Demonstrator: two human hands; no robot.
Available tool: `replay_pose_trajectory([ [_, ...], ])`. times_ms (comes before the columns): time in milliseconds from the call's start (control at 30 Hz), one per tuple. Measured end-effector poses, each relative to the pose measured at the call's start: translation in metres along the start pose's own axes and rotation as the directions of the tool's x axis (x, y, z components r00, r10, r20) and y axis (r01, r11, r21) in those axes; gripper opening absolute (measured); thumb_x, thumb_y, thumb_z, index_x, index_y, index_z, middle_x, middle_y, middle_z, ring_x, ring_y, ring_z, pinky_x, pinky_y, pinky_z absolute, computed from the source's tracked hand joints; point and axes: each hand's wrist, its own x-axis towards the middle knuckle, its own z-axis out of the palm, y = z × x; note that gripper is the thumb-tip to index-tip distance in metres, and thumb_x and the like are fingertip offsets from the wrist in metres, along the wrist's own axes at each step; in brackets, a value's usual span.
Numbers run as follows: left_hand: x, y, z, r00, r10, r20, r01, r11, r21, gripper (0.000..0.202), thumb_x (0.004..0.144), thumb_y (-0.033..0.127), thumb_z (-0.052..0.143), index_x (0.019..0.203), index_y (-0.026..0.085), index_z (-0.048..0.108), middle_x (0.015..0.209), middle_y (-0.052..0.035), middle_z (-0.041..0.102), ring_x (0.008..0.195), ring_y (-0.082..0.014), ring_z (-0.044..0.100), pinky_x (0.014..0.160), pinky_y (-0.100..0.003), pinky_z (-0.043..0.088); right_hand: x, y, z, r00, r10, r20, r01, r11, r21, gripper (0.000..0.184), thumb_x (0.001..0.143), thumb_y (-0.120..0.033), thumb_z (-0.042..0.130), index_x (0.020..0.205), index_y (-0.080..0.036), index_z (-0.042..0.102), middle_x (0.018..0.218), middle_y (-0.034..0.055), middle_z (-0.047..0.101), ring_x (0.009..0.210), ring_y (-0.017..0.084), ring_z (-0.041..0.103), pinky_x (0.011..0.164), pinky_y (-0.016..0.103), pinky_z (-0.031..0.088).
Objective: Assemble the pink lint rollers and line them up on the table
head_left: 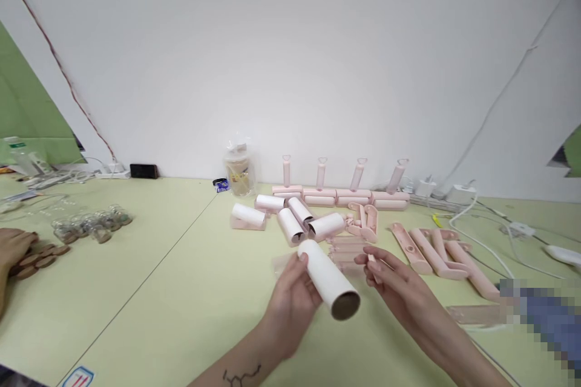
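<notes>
My left hand (290, 302) grips a white lint roller refill roll (327, 275), tilted with its open brown cardboard end toward me. To its right, my right hand (402, 284) pinches a small pale pink piece (373, 261) between thumb and fingers, apart from the roll. Beyond my hands several white rolls (290, 225) lie in a loose pile. Clear pink plastic covers (347, 248) lie just behind my right fingers. Pink curved handle shells (436, 254) are spread on the right, and small pink parts (353, 224) sit beside another shell.
Finished-looking pink lint rollers (320, 196) line the wall with handles upright. A bagged cup (240, 172) stands left of them. Cables and a power strip (458, 193) run along the right. Another person's hand (16, 245) rests by brown discs (43, 257) and glass jars (91, 224).
</notes>
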Motion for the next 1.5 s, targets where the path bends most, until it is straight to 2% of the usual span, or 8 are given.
replay_pose_trajectory([
  [167, -0.004, -0.019, -0.003, 0.957, -0.290, -0.022, 0.286, 0.952, -0.108, 0.030, 0.084, 0.035, 0.052, 0.091, 0.008, 0.060, 0.071, -0.0075, 0.062, 0.065, -0.0137, 0.057, 0.066, -0.023, 0.043, -0.012, -0.007, 0.007, 0.994, -0.110, 0.025, 0.113, 0.957, -0.267, 0.034, 0.070, -0.036, 0.070, 0.099, -0.025, 0.056, 0.046, -0.0098, 0.049, 0.040, 0.006, 0.041, 0.041, 0.015, 0.039],
  [333, 0.000, -0.030, -0.010, 0.963, -0.264, -0.050, 0.250, 0.948, -0.197, 0.022, 0.084, 0.028, 0.053, 0.093, 0.009, 0.059, 0.078, -0.0077, 0.066, 0.070, -0.0132, 0.060, 0.074, -0.023, 0.044, -0.018, -0.004, 0.007, 0.933, -0.338, 0.121, 0.352, 0.791, -0.501, 0.024, 0.084, -0.036, 0.053, 0.107, -0.029, 0.058, 0.102, 0.0020, 0.067, 0.082, 0.016, 0.065, 0.072, 0.023, 0.053],
  [567, 0.008, -0.034, -0.021, 0.970, -0.244, -0.025, 0.229, 0.939, -0.258, 0.026, 0.084, 0.028, 0.052, 0.099, 0.007, 0.057, 0.078, -0.0079, 0.065, 0.071, -0.0145, 0.061, 0.072, -0.024, 0.044, -0.024, 0.019, 0.010, 0.470, -0.442, 0.764, 0.822, -0.096, -0.561, 0.050, 0.086, -0.010, 0.045, 0.133, -0.024, 0.039, 0.137, 0.0062, 0.043, 0.126, 0.023, 0.036, 0.099, 0.034, 0.040],
  [667, 0.008, -0.033, -0.022, 0.968, -0.250, -0.031, 0.235, 0.938, -0.255, 0.025, 0.084, 0.028, 0.052, 0.100, 0.008, 0.057, 0.075, -0.0060, 0.063, 0.066, -0.0132, 0.059, 0.065, -0.023, 0.043, -0.022, 0.022, 0.010, 0.395, -0.444, 0.804, 0.826, -0.213, -0.523, 0.049, 0.084, -0.008, 0.047, 0.132, -0.019, 0.042, 0.134, 0.0097, 0.046, 0.126, 0.024, 0.037, 0.098, 0.036, 0.041],
  [1033, 0.005, -0.029, -0.019, 0.964, -0.264, -0.041, 0.250, 0.945, -0.209, 0.028, 0.082, 0.033, 0.052, 0.099, 0.011, 0.058, 0.078, -0.0059, 0.060, 0.067, -0.0148, 0.055, 0.062, -0.023, 0.039, -0.020, 0.022, 0.011, 0.434, -0.479, 0.763, 0.825, -0.127, -0.550, 0.044, 0.083, -0.014, 0.053, 0.126, -0.024, 0.048, 0.125, 0.0086, 0.054, 0.116, 0.021, 0.048, 0.091, 0.032, 0.046],
  [1200, 0.003, -0.033, -0.019, 0.961, -0.268, -0.067, 0.255, 0.953, -0.162, 0.020, 0.081, 0.031, 0.049, 0.087, 0.014, 0.056, 0.066, -0.0007, 0.053, 0.060, -0.0121, 0.050, 0.058, -0.022, 0.036, -0.023, 0.033, 0.013, 0.678, -0.455, 0.577, 0.715, 0.225, -0.663, 0.035, 0.083, -0.020, 0.053, 0.116, -0.033, 0.052, 0.123, 0.0041, 0.053, 0.115, 0.021, 0.049, 0.090, 0.034, 0.047],
  [1333, 0.001, -0.041, -0.021, 0.927, -0.348, -0.141, 0.344, 0.938, -0.051, 0.025, 0.080, 0.040, 0.047, 0.076, 0.016, 0.054, 0.062, -0.0006, 0.054, 0.056, -0.0132, 0.050, 0.058, -0.024, 0.037, -0.027, 0.041, 0.016, 0.913, -0.284, 0.293, 0.405, 0.549, -0.731, 0.077, 0.068, -0.026, 0.064, 0.134, -0.030, 0.025, 0.140, 0.0086, 0.032, 0.127, 0.029, 0.033, 0.094, 0.046, 0.042],
  [1500, 0.000, -0.038, -0.022, 0.890, -0.412, -0.193, 0.433, 0.898, 0.081, 0.037, 0.077, 0.048, 0.045, 0.082, 0.014, 0.057, 0.068, -0.0026, 0.058, 0.057, -0.0146, 0.054, 0.053, -0.023, 0.036, -0.033, 0.040, 0.022, 0.943, -0.139, 0.303, 0.315, 0.671, -0.671, 0.089, 0.059, -0.014, 0.064, 0.136, -0.030, 0.022, 0.135, 0.0118, 0.038, 0.112, 0.028, 0.050, 0.075, 0.034, 0.053],
])
